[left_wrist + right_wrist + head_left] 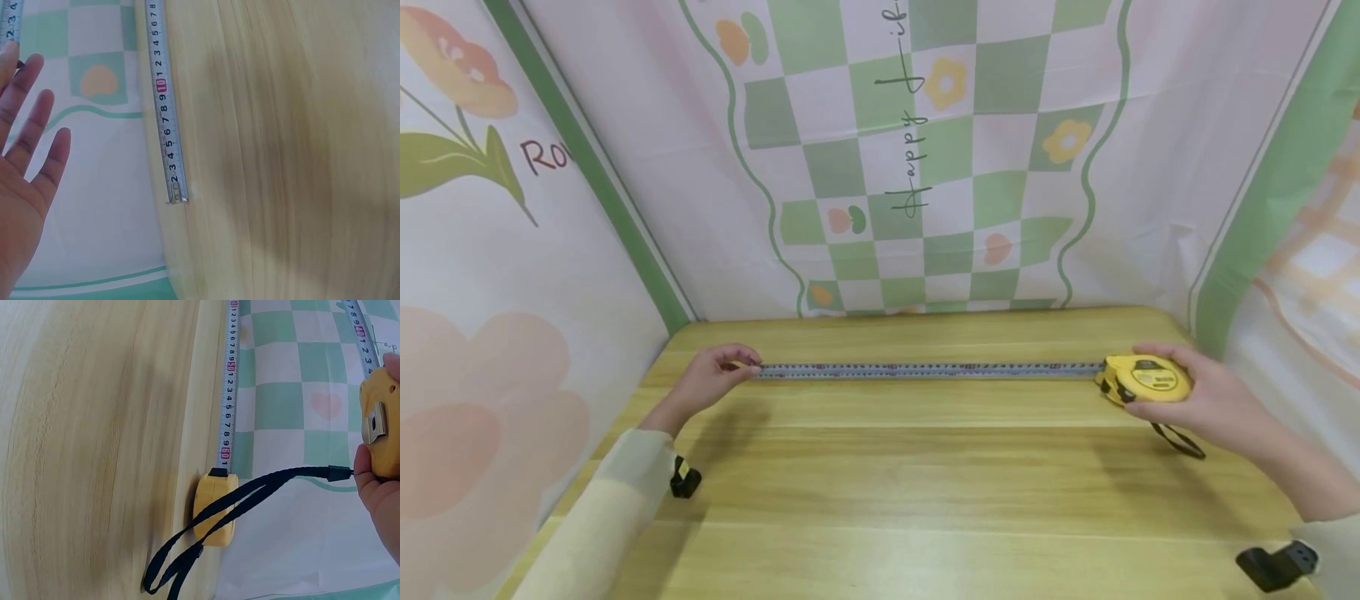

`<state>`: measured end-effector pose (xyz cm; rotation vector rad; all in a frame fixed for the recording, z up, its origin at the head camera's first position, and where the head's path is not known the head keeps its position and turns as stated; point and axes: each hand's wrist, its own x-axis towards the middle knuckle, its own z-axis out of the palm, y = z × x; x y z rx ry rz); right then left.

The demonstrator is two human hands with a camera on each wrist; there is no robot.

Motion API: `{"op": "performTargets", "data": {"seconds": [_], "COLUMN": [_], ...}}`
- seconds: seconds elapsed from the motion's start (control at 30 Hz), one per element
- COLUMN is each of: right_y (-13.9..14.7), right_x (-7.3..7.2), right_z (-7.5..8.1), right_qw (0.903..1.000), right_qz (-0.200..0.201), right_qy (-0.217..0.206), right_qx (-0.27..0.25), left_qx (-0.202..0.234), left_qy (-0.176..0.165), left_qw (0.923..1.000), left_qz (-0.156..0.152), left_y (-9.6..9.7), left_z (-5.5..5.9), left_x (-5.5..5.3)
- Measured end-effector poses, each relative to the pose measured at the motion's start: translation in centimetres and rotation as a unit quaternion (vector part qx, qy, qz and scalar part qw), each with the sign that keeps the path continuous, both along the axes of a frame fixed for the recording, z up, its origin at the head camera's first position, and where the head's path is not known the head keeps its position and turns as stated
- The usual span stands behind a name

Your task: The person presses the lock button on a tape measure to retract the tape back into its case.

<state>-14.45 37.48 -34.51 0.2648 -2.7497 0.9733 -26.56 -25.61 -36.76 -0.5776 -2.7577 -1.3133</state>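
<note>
In the head view my left hand [707,379] pinches the end of a drawn-out steel blade [925,372] between thumb and fingers; the other fingers spread in the left wrist view. My right hand [1213,400] grips the yellow case of the tape measure [1150,380], level with the left hand. A black strap [290,477] hangs in a loop from this case. A second yellow tape measure [215,515] lies on the table in the right wrist view. Its blade [164,112] is also out, running along the table's far edge to a metal end hook [177,195].
The wood-grain table [925,483] fills the lower half of the head view. Patterned cloth [925,167] hangs behind it and on both sides. Small black devices [685,479] sit at both sleeve cuffs.
</note>
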Motion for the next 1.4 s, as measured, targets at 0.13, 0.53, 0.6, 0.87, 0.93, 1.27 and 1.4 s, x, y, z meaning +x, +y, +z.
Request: {"op": "performTargets", "data": {"seconds": [0.13, 0.53, 0.6, 0.87, 0.93, 1.27, 1.4], "right_y": [-0.2, -0.6, -0.7, -1.5, -1.6, -2.1, -2.3], "right_x": [-0.1, -0.1, 0.0, 0.0, -0.1, -0.2, -0.3], "right_z": [0.1, 0.2, 0.3, 0.9, 0.9, 0.9, 0.8], "right_qw": [1.0, 0.9999, 0.9999, 0.9994, 0.9993, 0.9998, 0.9998], "right_qz": [-0.002, -0.008, -0.009, -0.007, -0.007, 0.005, 0.009], "right_qy": [-0.007, -0.009, -0.01, -0.009, -0.008, -0.012, -0.016], "right_qx": [-0.004, 0.002, 0.005, 0.032, 0.037, 0.014, 0.002], "left_qx": [0.01, 0.021, 0.024, 0.035, 0.043, 0.057, 0.065], "left_qy": [0.001, 0.0, 0.0, -0.008, -0.014, -0.03, -0.035], "left_qw": [0.9999, 0.9997, 0.9996, 0.9992, 0.9988, 0.9977, 0.9969], "left_qz": [-0.005, -0.011, -0.014, -0.019, -0.02, -0.021, -0.026], "left_y": [0.3, 1.5, 1.9, 2.7, 2.7, 3.1, 3.3], "left_z": [0.1, 1.1, 1.7, 2.9, 2.8, 2.7, 2.7], "left_x": [-0.1, 0.6, 1.3, 2.4, 2.4, 2.2, 2.2]}}
